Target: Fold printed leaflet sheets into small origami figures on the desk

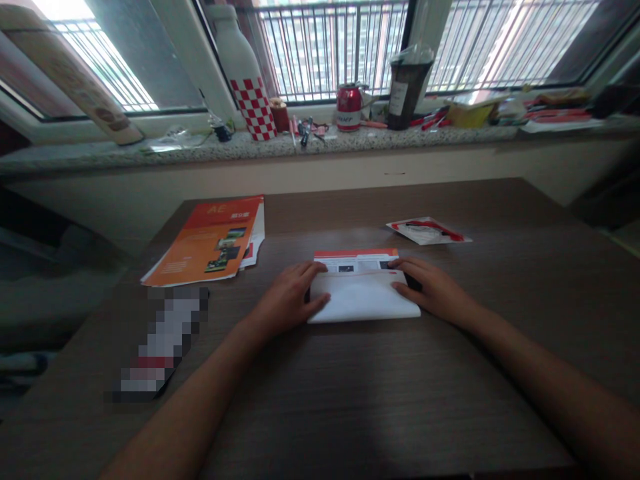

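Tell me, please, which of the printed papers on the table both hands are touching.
The folded white paper: the left hand and right hand touch its sides, while the orange AE booklet and sheets beneath it lie untouched farther left.

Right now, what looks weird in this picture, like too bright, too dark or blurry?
Head view: the window glares nearly white, while the desk looks dim; head view: a soft shadow lies in front of the white paper; head view: a blocky patch hides something; head view: small print on the orange booklet is too blurry to read.
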`<control>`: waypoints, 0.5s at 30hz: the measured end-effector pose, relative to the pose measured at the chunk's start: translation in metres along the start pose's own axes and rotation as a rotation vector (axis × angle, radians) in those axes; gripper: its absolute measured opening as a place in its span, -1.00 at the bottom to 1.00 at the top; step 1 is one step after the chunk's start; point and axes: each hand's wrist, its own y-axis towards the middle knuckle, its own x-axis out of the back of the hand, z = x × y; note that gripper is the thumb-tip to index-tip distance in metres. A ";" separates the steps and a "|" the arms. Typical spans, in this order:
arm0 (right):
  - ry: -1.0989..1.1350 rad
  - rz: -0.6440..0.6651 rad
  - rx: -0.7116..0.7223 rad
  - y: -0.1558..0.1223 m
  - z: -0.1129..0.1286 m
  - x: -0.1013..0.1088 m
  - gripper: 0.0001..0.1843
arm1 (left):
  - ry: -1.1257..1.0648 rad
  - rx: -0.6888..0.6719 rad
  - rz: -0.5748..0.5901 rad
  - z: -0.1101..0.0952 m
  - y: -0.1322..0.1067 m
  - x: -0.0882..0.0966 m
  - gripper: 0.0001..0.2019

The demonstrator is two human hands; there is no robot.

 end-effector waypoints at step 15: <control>-0.103 -0.056 0.056 0.000 -0.019 -0.009 -0.57 | 0.135 -0.078 0.082 0.009 0.005 -0.004 -0.46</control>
